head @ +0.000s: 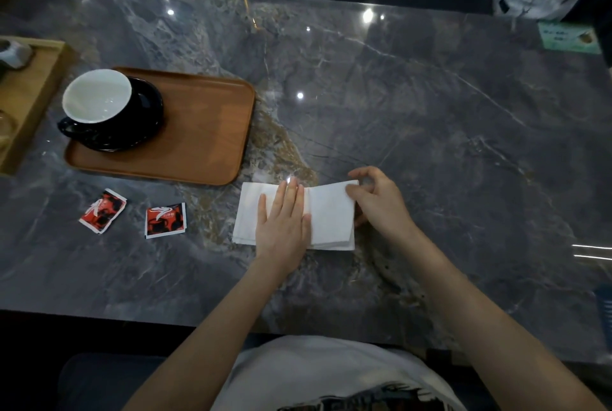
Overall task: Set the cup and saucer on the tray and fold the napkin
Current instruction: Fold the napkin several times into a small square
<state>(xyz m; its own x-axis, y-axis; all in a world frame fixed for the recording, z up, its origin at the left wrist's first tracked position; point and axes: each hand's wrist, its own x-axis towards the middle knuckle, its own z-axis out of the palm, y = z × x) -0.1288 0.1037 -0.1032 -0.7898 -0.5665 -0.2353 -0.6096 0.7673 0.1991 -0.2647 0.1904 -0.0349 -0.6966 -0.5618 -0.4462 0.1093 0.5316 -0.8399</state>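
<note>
Toward the near edge of the desk (430,112), right of the tray's near right corner, the napkin (331,215) was laid flat, its long axis running left to right. On the tray (205,132), at its left end, the cup (96,96) was seated on the saucer (145,119). The napkin's left half was pressed down by the left hand (281,221), fingers straight. Its far right corner was pinched by the right hand (377,202), the nearer hand to the free flap, which would probably be carried leftward over the crease.

White napkin (331,215); cup (97,99) black outside, white inside; black saucer (145,125); brown wooden tray (198,132); grey marbled counter (430,112); red-and-black sachets (165,220).
</note>
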